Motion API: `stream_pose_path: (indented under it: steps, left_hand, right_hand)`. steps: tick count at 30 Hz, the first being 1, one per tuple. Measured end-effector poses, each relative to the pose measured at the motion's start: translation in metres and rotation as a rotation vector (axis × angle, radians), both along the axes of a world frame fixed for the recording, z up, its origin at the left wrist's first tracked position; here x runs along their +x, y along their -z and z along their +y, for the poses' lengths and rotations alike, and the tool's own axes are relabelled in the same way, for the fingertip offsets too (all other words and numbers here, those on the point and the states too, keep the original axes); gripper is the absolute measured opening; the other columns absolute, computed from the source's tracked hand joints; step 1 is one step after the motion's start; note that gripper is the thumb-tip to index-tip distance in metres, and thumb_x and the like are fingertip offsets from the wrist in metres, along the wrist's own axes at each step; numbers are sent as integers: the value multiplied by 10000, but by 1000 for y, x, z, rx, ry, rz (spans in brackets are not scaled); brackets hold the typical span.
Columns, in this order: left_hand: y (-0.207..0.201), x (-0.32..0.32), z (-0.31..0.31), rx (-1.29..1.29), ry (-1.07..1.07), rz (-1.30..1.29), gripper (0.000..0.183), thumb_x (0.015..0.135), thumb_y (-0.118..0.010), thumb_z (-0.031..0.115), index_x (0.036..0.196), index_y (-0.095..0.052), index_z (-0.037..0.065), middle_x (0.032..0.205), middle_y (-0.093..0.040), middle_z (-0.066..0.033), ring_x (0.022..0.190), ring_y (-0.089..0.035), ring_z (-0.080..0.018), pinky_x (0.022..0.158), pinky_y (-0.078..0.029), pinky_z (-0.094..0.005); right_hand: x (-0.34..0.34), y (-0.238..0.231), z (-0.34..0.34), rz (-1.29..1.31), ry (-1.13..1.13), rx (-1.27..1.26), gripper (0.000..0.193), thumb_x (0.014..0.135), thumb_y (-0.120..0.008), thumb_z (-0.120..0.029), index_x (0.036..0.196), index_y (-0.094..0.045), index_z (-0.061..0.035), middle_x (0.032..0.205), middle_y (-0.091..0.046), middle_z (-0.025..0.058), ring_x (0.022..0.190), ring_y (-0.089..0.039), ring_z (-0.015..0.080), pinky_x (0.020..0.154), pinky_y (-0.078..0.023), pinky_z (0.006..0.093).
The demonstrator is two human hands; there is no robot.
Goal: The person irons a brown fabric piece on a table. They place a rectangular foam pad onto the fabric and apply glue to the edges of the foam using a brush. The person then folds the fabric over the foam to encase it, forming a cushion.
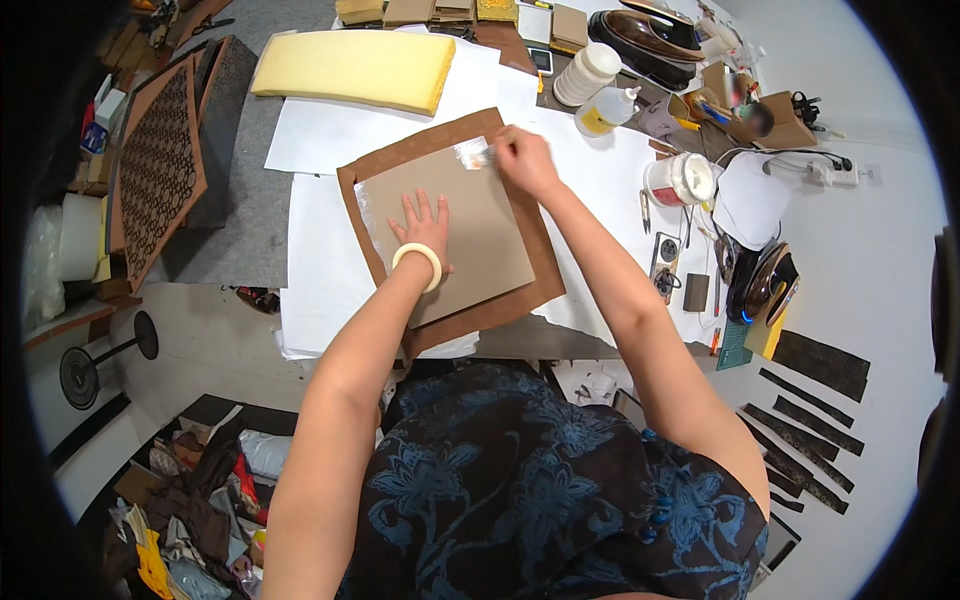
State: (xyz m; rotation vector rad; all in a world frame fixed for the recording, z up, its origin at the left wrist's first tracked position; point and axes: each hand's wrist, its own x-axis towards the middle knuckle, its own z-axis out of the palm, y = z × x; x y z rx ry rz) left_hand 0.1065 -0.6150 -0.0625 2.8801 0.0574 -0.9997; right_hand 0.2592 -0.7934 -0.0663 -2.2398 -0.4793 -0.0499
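Observation:
A square grey-brown board (485, 235) lies on a larger brown sheet (541, 240), whose border shows all round it. My left hand (425, 222) rests flat on the board with its fingers spread, a cream bangle (433, 268) at the wrist. At the board's far right corner, my right hand (525, 158) is closed in a pinch; what it grips is blurred and mostly hidden by the fingers. Beside those fingertips is a wet-looking white smear (472, 152). Another whitish strip (368, 215) runs along the board's left edge.
White paper (600, 215) covers the table under the work. A yellow foam block (350, 72) lies at the back. To the right stand a tub of white paste (680, 180), a squeeze bottle (605, 110) and an iron (765, 285). A patterned brown case (165, 160) stands at left.

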Motion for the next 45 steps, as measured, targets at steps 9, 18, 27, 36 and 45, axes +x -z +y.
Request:
stream_pose_path:
  steps: [9,18,27,36,45]
  left_hand:
    - [-1,1,4,9,0,-9,1390,658,-993,397,1698,-110,129,1745,2,-278,1599,-35,-525,1194,-229,-769]
    - [3,-1,3,-27,-39,-10,1371,644,-1001,324,1691,-136,136,1753,-14,-250,1604,-44,-508,1221,-228,-731]
    - [-15,8,-12,21,-14,48,1366,699,-984,330,1697,-76,118,1747,-1,-259,1608,-39,-494,1227,-251,-711]
    - [-12,7,-11,33,-28,34,1381,678,-995,310,1695,-79,119,1750,20,-251,1609,-27,-493,1226,-261,-712]
    - [-13,4,-14,15,-37,29,1369,676,-995,309,1695,-99,126,1750,-5,-260,1609,-33,-493,1228,-253,-710]
  right_hand:
    - [-20,-1,-14,-17,150,28,130,983,-670,-128,969,-728,-13,826,-745,150,628,-676,253,610,-548,346]
    - [-42,-37,-73,-62,204,100,91,971,-681,-111,971,-707,-24,944,-749,136,719,-714,274,675,-570,353]
    - [-12,-86,-338,-256,843,-118,225,1046,-637,-272,1030,-699,-56,790,-737,142,702,-711,302,663,-537,422]
    - [60,-21,-355,-161,950,-425,290,963,-598,-275,960,-771,-42,868,-746,247,858,-727,453,809,-575,544]
    - [24,-50,-379,-313,1086,-98,263,962,-656,-247,925,-753,-5,810,-752,186,750,-739,339,724,-573,436]
